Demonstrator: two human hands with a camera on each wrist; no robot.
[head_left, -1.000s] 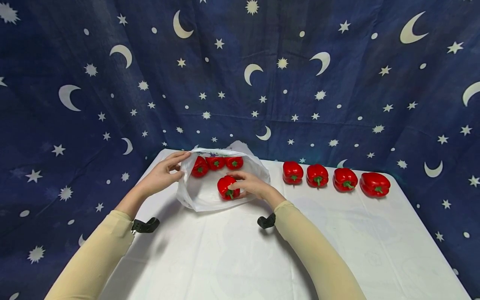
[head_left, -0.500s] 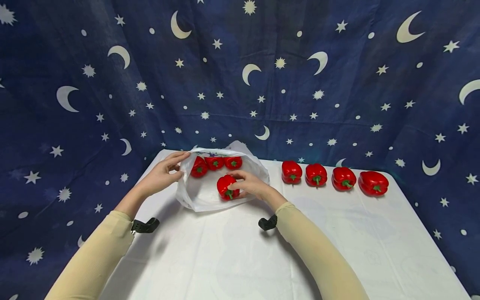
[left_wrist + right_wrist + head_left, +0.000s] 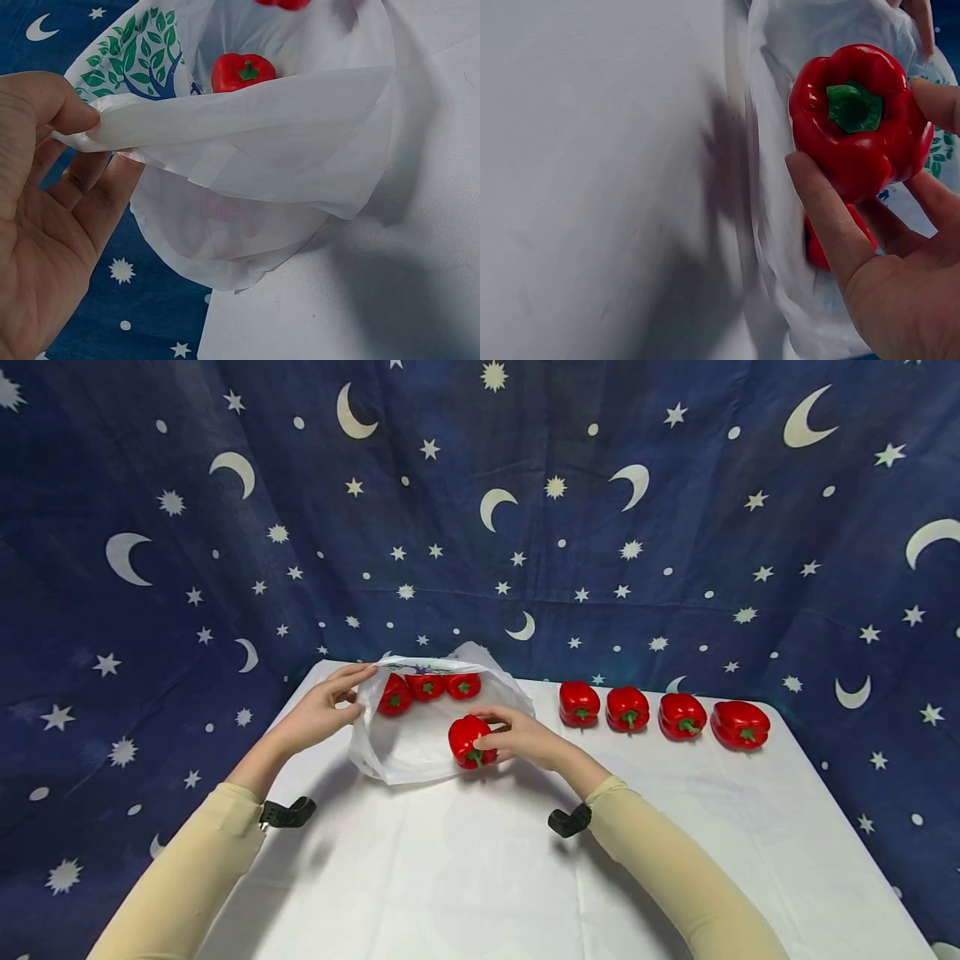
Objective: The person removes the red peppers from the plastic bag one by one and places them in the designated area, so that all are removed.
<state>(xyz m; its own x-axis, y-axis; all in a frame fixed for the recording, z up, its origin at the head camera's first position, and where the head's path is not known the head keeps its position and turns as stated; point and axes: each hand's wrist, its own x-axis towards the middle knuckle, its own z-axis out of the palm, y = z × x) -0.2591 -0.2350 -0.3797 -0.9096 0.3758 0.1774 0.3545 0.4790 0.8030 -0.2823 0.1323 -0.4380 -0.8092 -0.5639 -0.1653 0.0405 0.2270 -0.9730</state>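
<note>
A white plastic bag [image 3: 431, 768] lies on its side with its mouth facing me. My left hand [image 3: 318, 717] pinches the bag's edge between thumb and fingers; the left wrist view shows this grip on the folded rim [image 3: 240, 124]. My right hand [image 3: 528, 739] holds a red bell pepper [image 3: 463, 737] at the bag's mouth, fingers and thumb around its sides and the green stem toward me. Deeper inside, three more red bell peppers [image 3: 425, 688] sit in a row against the back. In the right wrist view, the held pepper [image 3: 814, 150] overlaps the bag.
Several red bell peppers [image 3: 627, 706] stand in a line to the right of the bag, along the far edge of the white-covered table [image 3: 480, 877]. A dark blue cloth [image 3: 450, 527] with moons and stars hangs behind. A green-leaved tree print [image 3: 142, 56] marks the bag.
My right hand has moved the bell pepper a little to the right and toward me, to the bag's mouth. The left hand keeps its hold on the bag. The head view has shifted slightly.
</note>
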